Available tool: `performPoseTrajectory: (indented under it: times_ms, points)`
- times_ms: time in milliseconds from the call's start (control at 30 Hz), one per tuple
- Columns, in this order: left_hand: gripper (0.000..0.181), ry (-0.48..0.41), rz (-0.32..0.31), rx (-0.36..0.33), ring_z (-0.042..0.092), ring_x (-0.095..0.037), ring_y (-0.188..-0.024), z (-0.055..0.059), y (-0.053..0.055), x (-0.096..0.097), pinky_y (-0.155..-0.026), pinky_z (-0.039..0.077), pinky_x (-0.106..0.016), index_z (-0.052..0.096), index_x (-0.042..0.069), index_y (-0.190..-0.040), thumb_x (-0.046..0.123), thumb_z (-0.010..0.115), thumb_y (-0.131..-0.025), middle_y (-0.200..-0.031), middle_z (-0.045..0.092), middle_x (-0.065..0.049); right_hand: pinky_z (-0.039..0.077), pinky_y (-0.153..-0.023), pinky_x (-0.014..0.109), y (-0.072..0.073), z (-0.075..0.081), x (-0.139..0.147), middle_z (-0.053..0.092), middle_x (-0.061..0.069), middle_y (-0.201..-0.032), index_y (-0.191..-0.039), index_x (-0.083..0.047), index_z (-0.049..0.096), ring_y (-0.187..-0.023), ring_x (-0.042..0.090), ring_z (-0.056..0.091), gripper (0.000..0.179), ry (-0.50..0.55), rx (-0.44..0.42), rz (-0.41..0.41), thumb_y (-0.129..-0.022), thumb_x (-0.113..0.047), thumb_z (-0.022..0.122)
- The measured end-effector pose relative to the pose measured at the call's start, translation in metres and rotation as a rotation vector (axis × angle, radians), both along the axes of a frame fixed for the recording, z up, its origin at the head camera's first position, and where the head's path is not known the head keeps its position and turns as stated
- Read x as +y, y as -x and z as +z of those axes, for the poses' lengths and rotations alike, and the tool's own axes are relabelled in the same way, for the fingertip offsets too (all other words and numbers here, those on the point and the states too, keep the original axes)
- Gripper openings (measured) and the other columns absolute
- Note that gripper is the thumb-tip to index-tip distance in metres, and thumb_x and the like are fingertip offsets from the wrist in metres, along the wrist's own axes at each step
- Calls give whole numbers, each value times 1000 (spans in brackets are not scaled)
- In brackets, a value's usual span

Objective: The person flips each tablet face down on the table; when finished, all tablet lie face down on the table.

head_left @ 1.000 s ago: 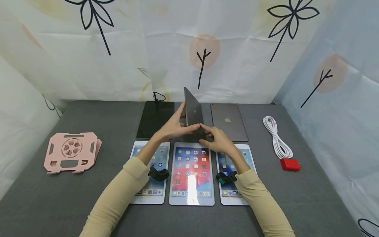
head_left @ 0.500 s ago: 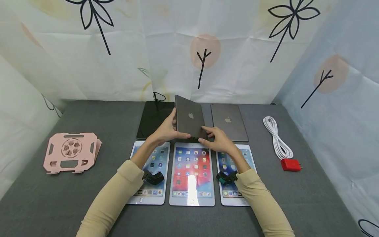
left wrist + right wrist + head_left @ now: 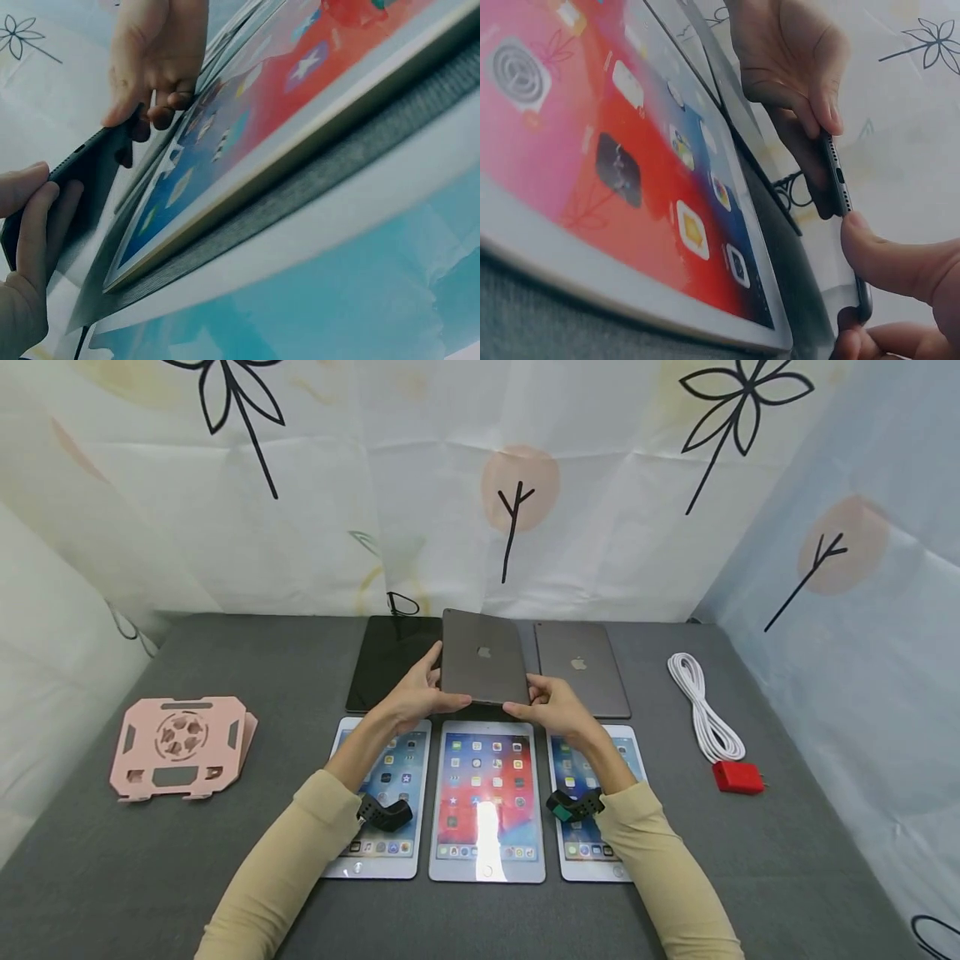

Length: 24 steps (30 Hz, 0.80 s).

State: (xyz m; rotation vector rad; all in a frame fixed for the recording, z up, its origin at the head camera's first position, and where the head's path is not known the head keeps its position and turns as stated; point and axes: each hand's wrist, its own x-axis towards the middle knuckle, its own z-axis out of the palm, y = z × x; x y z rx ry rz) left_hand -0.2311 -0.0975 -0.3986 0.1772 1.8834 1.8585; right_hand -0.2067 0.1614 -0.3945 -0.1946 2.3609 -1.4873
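Note:
Both hands hold a dark grey tablet (image 3: 483, 656) above the table, its apple-logo back facing up and its near edge toward me. My left hand (image 3: 414, 697) grips the left side and lower left corner, thumb along the near edge. At the lower right corner my right hand (image 3: 558, 706) pinches the tablet between thumb and fingers. The right wrist view shows the port and speaker holes on the tablet's thin edge (image 3: 838, 176). Below lies a white tablet (image 3: 487, 802) with a lit home screen; part of the table behind it is hidden by the held tablet.
Lit white tablets lie at left (image 3: 382, 802) and right (image 3: 592, 785), partly under the forearms. Behind are a black-screened tablet (image 3: 390, 660) and a grey tablet (image 3: 581, 668), back up. A pink stand (image 3: 180, 743) is far left; a white cable (image 3: 705, 710) and red charger (image 3: 738, 777) are right.
The held tablet has turned from steeply on edge to flatter, its back now facing up, and come lower. My left hand shifted left with it; the right thumb and fingers now grip the corner.

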Motion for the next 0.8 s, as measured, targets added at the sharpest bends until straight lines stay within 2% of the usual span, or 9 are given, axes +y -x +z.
performPoseTrajectory:
  times_ms: [167,267,400,500,600,733,800]
  points:
    - [119,-9,7,16,37,-41,-151,-3,1,5,-114,43,-54,-15,31,-164,-4,72,-90,-173,8,-18,38,-83,33,0,-2,3,41,2,-87,-160,3,25,-78,15,38,84,-2,29,-45,-95,-19,74]
    - [118,-8,1,13,42,-42,-147,-5,3,9,-114,44,-53,-15,29,-164,-4,72,-90,-172,11,-19,39,-80,31,0,-1,6,41,2,-88,-159,4,25,-78,15,37,84,-12,28,-51,-95,-19,73]
    - [116,-24,2,-33,53,-43,-138,-7,6,13,-115,44,-51,-16,28,-164,-5,69,-92,-172,10,-19,37,-73,28,1,1,9,40,2,-86,-158,7,25,-75,15,35,82,-54,34,-30,-97,-20,72]
    - [116,-24,0,-58,55,-41,-136,-10,8,14,-114,45,-49,-16,28,-164,-6,69,-92,-172,6,-18,36,-70,27,2,-1,10,41,4,-86,-157,10,27,-75,16,36,80,-123,68,7,-97,-21,71]
    - [118,-5,-5,-50,56,-40,-136,-11,11,14,-113,46,-49,-15,30,-164,-6,71,-91,-173,9,-17,37,-71,28,3,-2,10,46,9,-92,-155,12,30,-77,17,39,78,-220,113,47,-98,-23,70]
    - [120,49,-14,-19,57,-38,-136,-11,13,13,-112,47,-50,-13,29,-164,-3,75,-89,-170,20,-18,39,-74,32,4,-3,7,53,19,-107,-152,13,36,-77,20,41,76,-348,159,70,-98,-29,69]
    - [120,70,-22,-11,58,-38,-134,-12,14,13,-112,47,-50,-13,27,-164,-2,76,-89,-167,28,-19,41,-78,35,4,-3,6,54,23,-116,-151,12,38,-82,23,43,75,-399,169,69,-98,-32,68]
